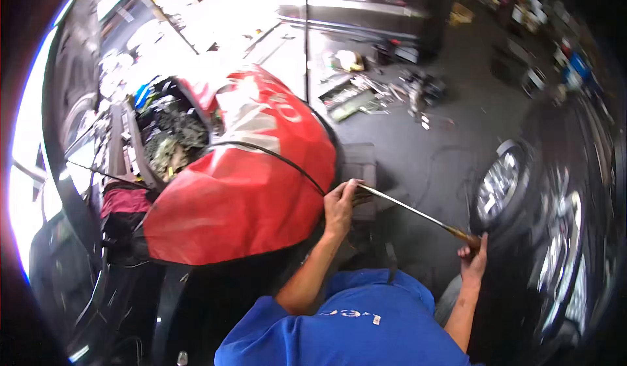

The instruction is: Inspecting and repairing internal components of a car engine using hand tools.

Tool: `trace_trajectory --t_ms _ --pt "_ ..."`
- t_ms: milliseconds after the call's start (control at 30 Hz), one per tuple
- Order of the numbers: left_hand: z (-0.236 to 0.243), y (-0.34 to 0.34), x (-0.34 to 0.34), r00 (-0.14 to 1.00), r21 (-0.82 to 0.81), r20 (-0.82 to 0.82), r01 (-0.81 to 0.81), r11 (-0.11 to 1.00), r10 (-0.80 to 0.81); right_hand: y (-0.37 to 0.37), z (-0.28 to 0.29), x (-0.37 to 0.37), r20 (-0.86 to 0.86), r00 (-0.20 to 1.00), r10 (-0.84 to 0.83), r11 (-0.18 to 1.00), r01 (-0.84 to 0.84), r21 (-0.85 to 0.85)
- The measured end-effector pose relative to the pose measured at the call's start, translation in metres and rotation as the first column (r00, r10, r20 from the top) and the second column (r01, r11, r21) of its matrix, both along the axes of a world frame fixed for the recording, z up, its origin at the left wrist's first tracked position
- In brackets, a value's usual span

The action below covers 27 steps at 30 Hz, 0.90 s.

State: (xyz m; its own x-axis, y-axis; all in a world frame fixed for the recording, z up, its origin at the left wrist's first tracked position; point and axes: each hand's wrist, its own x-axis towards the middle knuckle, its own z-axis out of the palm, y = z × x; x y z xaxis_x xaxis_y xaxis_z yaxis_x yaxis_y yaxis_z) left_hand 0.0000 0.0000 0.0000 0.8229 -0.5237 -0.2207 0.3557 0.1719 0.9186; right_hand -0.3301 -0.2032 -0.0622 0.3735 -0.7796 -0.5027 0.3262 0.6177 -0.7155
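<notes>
A long screwdriver (413,210) stretches between my two hands, its bright metal shaft slanting down to the right into an amber-brown handle. My left hand (337,208) is closed round the tip end of the shaft, beside the red fender cover. My right hand (474,259) grips the handle, with the thumb along its end; the fingers partly cover it. Just left of my left hand, the red fender cover (241,196) drapes over the side of a car, and a dark cord (271,153) runs across it.
The car's open engine bay (173,134) lies left of the cover. Tools and parts lie on the floor around a metal tray (349,98). To the right stands a dark car with a wheel (499,183). Another vehicle (366,10) is at the back.
</notes>
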Motion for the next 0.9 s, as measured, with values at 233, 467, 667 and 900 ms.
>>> trace_trajectory --t_ms 233,467,667,900 --pt "0.031 -0.089 0.123 0.939 -0.038 0.299 -0.169 0.985 0.173 -0.121 -0.012 0.162 -0.013 0.975 0.221 0.973 -0.221 -0.072" --pt "0.025 -0.129 0.172 0.905 -0.142 0.062 -0.410 0.901 0.421 -0.257 -0.020 0.309 0.054 0.748 0.662 0.746 -0.649 -0.150" --pt "0.033 -0.189 0.194 0.716 -0.202 -0.065 -0.692 0.693 0.696 -0.362 0.026 0.441 0.153 0.440 0.885 0.464 -0.862 -0.207" --pt "0.074 -0.196 0.203 0.499 -0.336 -0.081 -0.829 0.448 0.863 -0.408 0.110 0.572 0.001 -0.195 0.981 -0.178 -0.897 -0.404"
